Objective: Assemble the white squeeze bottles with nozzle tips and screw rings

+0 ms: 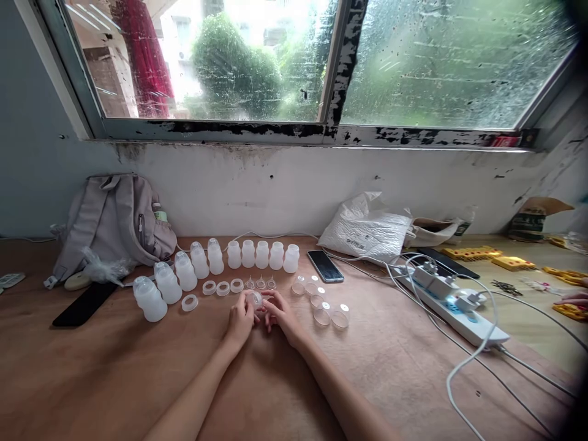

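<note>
My left hand [241, 320] grips a small clear bottle top [255, 299], perhaps a nipple in its ring; fingers partly cover it. On its other side, the fingers of my right hand [281, 315] are closed against the same piece. Just beyond lie several clear nipples [260, 283] in a row, and white collar rings [223, 288] continue to the left. One more ring [189, 302] sits nearer me. Open translucent baby bottles [262, 254] stand behind, while bottles with tops fitted [168, 283] line up at the left. Clear caps [322, 315] rest right of my right hand.
A phone [326, 266] lies behind the caps. Farther right, white cables cross a power strip [459, 312]. A silver bag [366, 226] leans at the wall. At left stand a backpack [114, 220] and a dark flat object [85, 304]. Another person's hand [574, 299] shows far right.
</note>
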The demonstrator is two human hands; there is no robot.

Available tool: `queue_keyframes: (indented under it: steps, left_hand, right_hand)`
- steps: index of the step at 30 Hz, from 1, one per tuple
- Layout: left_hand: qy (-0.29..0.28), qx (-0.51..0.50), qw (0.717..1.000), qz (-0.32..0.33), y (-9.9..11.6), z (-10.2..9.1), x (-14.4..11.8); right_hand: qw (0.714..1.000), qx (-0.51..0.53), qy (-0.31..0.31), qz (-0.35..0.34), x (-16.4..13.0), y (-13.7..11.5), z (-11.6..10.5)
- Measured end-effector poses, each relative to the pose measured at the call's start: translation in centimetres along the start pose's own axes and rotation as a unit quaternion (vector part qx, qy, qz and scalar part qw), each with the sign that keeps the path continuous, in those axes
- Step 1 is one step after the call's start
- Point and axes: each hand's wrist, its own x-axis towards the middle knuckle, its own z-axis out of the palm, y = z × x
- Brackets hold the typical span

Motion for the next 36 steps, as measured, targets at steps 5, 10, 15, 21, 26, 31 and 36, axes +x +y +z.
queue_keyframes:
  steps: [5, 10, 15, 21, 26, 31, 36]
  left_hand:
    - [-0.1, -0.172, 0.978, -0.067, -0.4, -0.5, 0.6]
    - [-0.149, -0.202, 0.963, -0.099, 0.1, -0.9, 0.5]
    - [-0.161, -0.217, 0.954, -0.13, 0.4, -1.4, 0.4]
    - [-0.131, -0.17, 0.972, -0.091, 0.5, -1.4, 0.2]
    - [-0.112, -0.142, 0.981, -0.074, 0.3, -0.9, 0.4]
    - [-0.127, -0.086, 0.987, -0.056, 0.4, -0.7, 0.5]
    - [-0.113, 0.031, 0.993, -0.008, 1.8, -2.1, 2.5]
  right_hand:
    - [1.0, -0.017, -0.002, -0.015, 0.0, 0.2, -0.3]
    - [0.999, -0.037, -0.003, -0.022, -0.1, 0.4, -0.8]
    - [0.998, -0.051, -0.019, -0.01, -0.2, 0.2, -1.1]
    - [0.997, -0.061, -0.032, -0.026, -0.2, 0.1, -1.4]
    - [0.998, -0.041, -0.044, -0.012, 0.0, -0.1, -1.7]
    - [1.0, -0.009, -0.024, -0.011, 0.0, 0.1, -1.7]
    - [0.999, 0.032, 0.028, -0.012, 0.2, 0.8, -2.1]
